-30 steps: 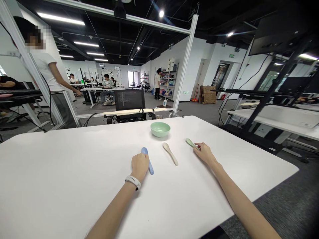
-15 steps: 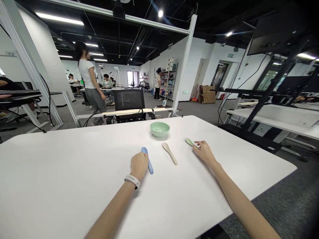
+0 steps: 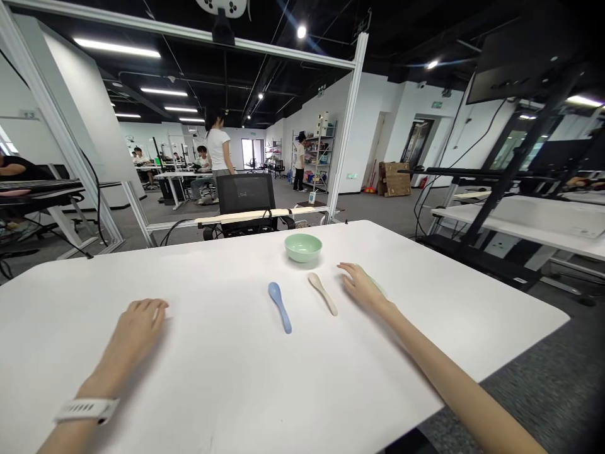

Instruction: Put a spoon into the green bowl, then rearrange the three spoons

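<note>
On the white table (image 3: pixel 212 271), the left hand (image 3: pixel 135 331) lies flat, fingers together, nearest the blue spoon (image 3: pixel 280 307). The right hand (image 3: pixel 363 287), fingers slightly apart, seems to rest on a green spoon (image 3: pixel 380 289). A beige spoon (image 3: pixel 324 294) lies beside it, handle toward the person, below a green bowl (image 3: pixel 303 248).

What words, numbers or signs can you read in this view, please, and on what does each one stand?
"13": on a small label at the far left.
Green sign at the back right: too small to read.
Small white card on a stand at the back: too small to read.
Nothing else is legible.
</note>
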`<act>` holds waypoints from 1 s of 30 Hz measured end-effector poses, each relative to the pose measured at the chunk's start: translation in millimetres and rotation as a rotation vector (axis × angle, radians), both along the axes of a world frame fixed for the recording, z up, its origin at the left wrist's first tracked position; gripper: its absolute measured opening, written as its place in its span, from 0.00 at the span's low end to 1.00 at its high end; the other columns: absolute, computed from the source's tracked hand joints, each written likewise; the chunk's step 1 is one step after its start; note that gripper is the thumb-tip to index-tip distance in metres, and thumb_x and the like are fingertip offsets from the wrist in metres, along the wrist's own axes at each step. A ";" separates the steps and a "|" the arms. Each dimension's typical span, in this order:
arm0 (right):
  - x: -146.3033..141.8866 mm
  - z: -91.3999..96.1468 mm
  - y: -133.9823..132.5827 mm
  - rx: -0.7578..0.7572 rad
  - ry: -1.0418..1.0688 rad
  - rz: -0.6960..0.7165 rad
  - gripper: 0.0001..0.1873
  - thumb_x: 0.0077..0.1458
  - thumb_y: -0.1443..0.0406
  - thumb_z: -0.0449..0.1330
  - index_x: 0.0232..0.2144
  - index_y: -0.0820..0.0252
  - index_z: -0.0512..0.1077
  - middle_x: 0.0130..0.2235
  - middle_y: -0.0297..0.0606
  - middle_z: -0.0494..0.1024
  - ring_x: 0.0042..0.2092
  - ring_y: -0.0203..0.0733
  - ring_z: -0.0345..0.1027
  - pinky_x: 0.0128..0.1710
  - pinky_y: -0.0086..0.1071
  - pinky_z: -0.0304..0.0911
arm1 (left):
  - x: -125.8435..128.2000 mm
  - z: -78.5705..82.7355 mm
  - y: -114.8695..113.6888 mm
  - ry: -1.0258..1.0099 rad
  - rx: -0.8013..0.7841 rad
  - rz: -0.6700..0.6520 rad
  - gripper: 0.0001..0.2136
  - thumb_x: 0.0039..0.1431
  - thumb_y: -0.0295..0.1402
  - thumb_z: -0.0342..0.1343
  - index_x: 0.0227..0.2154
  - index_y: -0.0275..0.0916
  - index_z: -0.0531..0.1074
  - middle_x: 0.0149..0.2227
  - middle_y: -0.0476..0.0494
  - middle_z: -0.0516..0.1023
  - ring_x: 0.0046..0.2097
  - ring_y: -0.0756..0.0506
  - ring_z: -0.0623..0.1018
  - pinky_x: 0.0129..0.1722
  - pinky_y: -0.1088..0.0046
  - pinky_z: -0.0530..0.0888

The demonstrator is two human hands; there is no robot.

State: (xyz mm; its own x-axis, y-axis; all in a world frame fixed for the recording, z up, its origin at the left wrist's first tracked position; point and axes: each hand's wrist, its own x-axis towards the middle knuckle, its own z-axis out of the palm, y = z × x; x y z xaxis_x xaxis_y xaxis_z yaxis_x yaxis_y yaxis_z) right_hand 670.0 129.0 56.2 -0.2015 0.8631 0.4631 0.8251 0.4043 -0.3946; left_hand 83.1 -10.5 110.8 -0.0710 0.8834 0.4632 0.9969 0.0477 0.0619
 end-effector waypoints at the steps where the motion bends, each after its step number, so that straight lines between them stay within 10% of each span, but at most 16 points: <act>1: -6.4 -1.1 1.5 -0.027 -0.008 0.017 0.25 0.69 0.63 0.50 0.62 0.59 0.75 0.66 0.52 0.76 0.68 0.55 0.67 0.72 0.53 0.59 | -22.0 -10.3 -5.0 -0.035 -0.051 0.018 0.21 0.64 0.43 0.38 0.39 0.48 0.77 0.47 0.41 0.89 0.51 0.35 0.82 0.56 0.54 0.76; 7: -29.9 -8.7 6.0 -0.106 0.040 0.052 0.25 0.69 0.63 0.51 0.61 0.63 0.78 0.66 0.54 0.76 0.69 0.58 0.68 0.71 0.52 0.61 | -81.8 -49.9 -21.4 -0.175 -0.181 0.054 0.22 0.64 0.50 0.39 0.52 0.61 0.74 0.60 0.62 0.84 0.69 0.37 0.74 0.69 0.52 0.68; 30: -31.6 -12.7 3.6 -0.140 0.023 0.053 0.25 0.71 0.64 0.51 0.60 0.69 0.79 0.66 0.58 0.76 0.71 0.58 0.66 0.73 0.51 0.59 | -84.6 -65.8 -20.0 -0.185 -0.188 0.098 0.24 0.65 0.48 0.38 0.54 0.59 0.76 0.62 0.60 0.82 0.72 0.37 0.72 0.71 0.50 0.68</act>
